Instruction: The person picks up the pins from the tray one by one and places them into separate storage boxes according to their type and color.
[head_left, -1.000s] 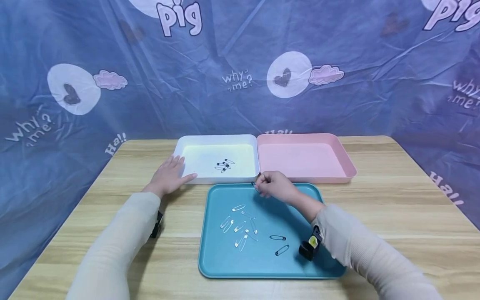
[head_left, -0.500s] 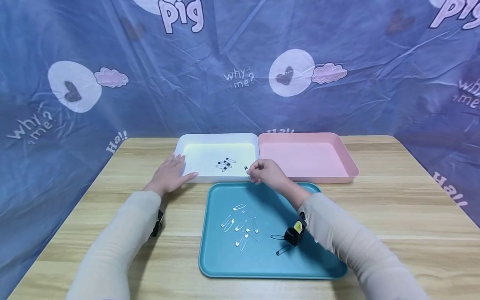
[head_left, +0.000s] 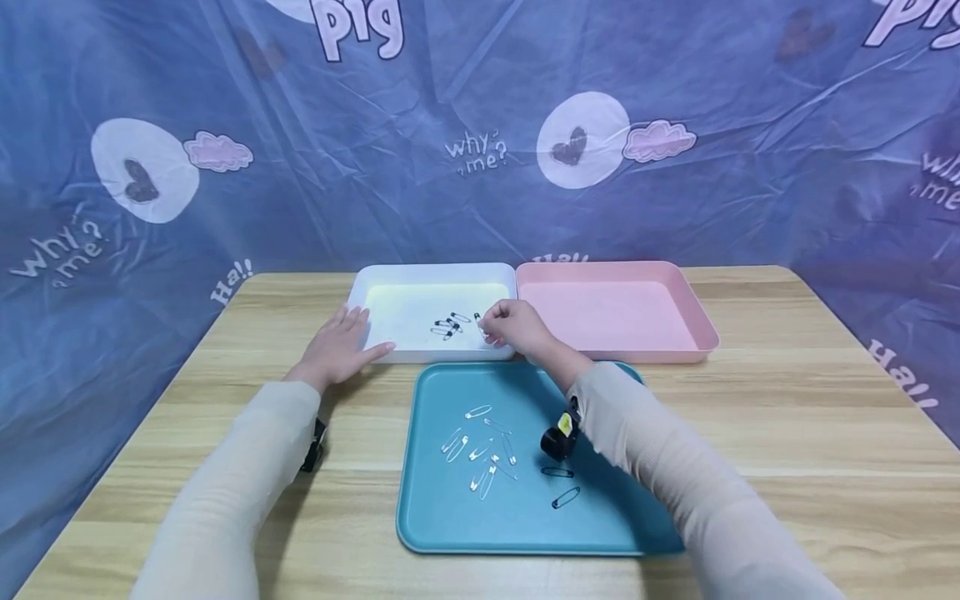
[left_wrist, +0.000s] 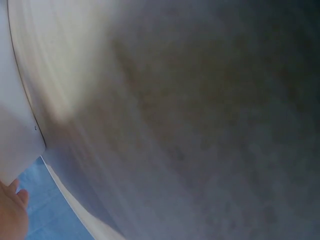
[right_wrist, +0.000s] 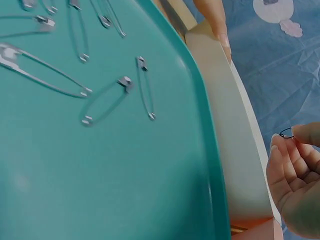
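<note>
My right hand [head_left: 517, 326] pinches a black safety pin [head_left: 477, 318] between thumb and fingers, above the right part of the white tray [head_left: 390, 357]. The right wrist view shows this pin's dark end [right_wrist: 286, 133] poking out at the fingertips. Several black safety pins [head_left: 450, 325] lie in a loose cluster inside the white tray, just left of that hand. My left hand [head_left: 336, 348] rests with spread fingers on the white tray's left edge, thumb along its front wall. On the teal tray [head_left: 480, 542] lie several silver safety pins [head_left: 477, 451] and two black ones [head_left: 566, 498].
A pink tray [head_left: 693, 350] stands against the white tray's right side. Both sit behind the teal tray on the wooden table [head_left: 795, 400]. A blue printed cloth [head_left: 337, 192] hangs behind the table.
My right hand has moved left and away from me, carrying the black safety pin from the teal tray's far edge to over the white tray. The left hand has stayed in place.
</note>
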